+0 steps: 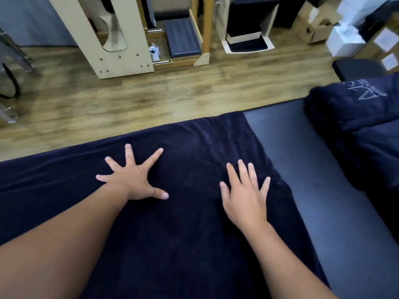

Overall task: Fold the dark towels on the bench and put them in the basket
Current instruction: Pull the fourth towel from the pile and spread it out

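A dark navy towel (190, 143) lies spread flat over the padded bench (302, 152), covering it from the left edge to about the middle. My left hand (135, 175) presses flat on the towel with its fingers spread wide. My right hand (245, 190) rests palm down on the towel near its right edge, fingers apart. Neither hand holds anything. A heap of more dark towels (362, 126), one with a pale stitched logo, sits on the bench at the far right. No basket is in view.
Beyond the bench is a wooden floor (129, 100). Pale wooden equipment frames (121, 39) with dark pads stand at the back. Cardboard and white boxes (345, 35) are stacked at the back right, next to a black round stool (358, 69).
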### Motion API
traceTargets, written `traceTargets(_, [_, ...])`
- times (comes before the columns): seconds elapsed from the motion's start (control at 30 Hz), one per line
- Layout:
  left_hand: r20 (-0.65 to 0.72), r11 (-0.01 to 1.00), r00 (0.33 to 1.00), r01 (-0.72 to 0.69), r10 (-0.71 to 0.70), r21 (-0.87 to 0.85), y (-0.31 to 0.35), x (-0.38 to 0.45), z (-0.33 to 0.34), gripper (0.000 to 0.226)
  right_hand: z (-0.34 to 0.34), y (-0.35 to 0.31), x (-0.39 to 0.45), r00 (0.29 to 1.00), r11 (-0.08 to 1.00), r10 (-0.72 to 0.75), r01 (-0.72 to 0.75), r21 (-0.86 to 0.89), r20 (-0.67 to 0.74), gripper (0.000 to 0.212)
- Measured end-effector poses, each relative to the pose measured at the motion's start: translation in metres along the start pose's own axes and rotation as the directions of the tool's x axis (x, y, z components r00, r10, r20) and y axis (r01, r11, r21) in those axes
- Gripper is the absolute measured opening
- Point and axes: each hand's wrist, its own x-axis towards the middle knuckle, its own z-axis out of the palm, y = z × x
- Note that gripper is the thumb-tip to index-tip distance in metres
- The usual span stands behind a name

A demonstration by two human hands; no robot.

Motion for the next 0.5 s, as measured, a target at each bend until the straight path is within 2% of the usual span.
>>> traceTargets(0.07, [-0.02,0.999,1.0,0.02,-0.02,-0.028,0.005,-0.004,0.005,0.129,-0.003,0.018,-0.028,0.999,0.999,0.041,-0.041,-0.008,0.03,0.06])
traceTargets(0.13, [-0.073,0.999,0.997,0.025,-0.027,-0.022,0.01,-0.012,0.015,0.122,-0.008,0.041,-0.051,0.987,0.987,0.156,-0.155,-0.041,0.048,0.061])
traceTargets(0.27, [-0.226,0.995,0.97,-0.071,0.085,0.069,0.022,-0.054,0.054,0.075,-0.02,0.069,-0.083,0.9,0.906,0.422,-0.423,-0.018,0.11,0.06])
traceTargets(0.3, [-0.249,0.986,0.959,-0.103,0.134,0.133,0.026,-0.068,0.067,0.069,-0.023,0.069,-0.093,0.896,0.904,0.427,-0.426,-0.034,0.117,0.06])
traceTargets(0.37, [-0.247,0.961,0.945,-0.158,0.214,0.229,0.03,-0.098,0.096,0.073,-0.024,0.063,-0.121,0.929,0.936,0.35,-0.341,-0.086,0.124,0.06])
traceTargets(0.47, [-0.244,0.943,0.93,-0.212,0.276,0.258,0.021,-0.141,0.138,0.073,-0.016,0.056,-0.185,0.967,0.978,0.167,-0.138,-0.155,0.191,0.061])
traceTargets(0.5, [-0.259,0.939,0.919,-0.23,0.297,0.257,0.013,-0.151,0.152,0.07,-0.012,0.057,-0.204,0.962,0.978,0.163,-0.128,-0.167,0.218,0.062])
